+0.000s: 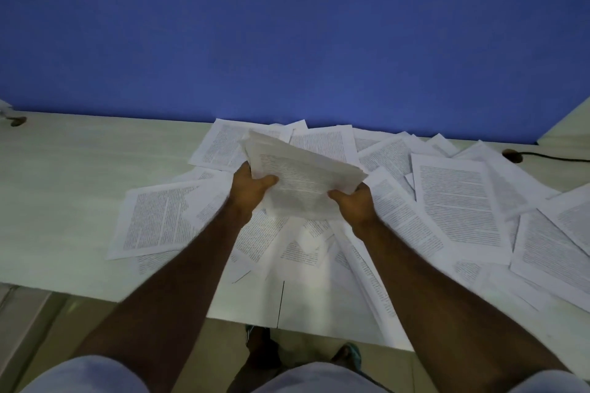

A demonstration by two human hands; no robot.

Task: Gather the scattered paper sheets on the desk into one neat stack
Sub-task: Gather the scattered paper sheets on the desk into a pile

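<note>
Both hands hold a loose bundle of printed sheets (pixel 300 172) lifted above the desk (pixel 57 182), tilted away from me, its edges uneven. My left hand (pixel 252 188) grips the bundle's left near corner, thumb on top. My right hand (pixel 356 204) grips its right near corner. Many more printed sheets lie scattered and overlapping on the desk: one at the left (pixel 153 220), a large one at the right (pixel 459 204), several behind the bundle (pixel 322 140) and under my forearms (pixel 303 252).
A blue partition (pixel 287 32) rises along the desk's far edge. A cable grommet with a black cord (pixel 514 155) sits at the far right, another grommet (pixel 17 120) at the far left. The desk's near edge is just ahead of my feet (pixel 261 348).
</note>
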